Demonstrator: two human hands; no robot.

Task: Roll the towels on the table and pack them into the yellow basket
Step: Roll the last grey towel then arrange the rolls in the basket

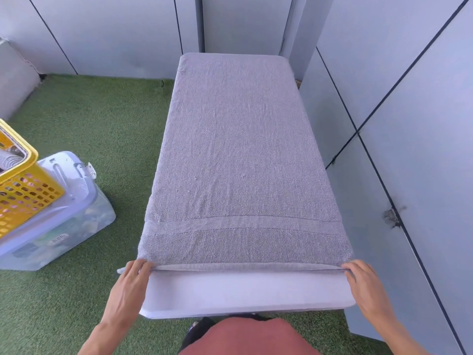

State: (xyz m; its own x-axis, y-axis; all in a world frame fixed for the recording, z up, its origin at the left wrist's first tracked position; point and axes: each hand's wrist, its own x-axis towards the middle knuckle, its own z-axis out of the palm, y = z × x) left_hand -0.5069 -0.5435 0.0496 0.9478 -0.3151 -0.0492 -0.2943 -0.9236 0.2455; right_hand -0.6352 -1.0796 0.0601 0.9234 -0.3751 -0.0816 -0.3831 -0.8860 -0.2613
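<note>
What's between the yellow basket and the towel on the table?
In the head view, only green artificial turf separates the yellow basket from the grey towel. The basket sits on a clear lidded storage box, left of the table.

Grey towel [243, 155] flat on table [245, 295], hands pinching near corners
</note>
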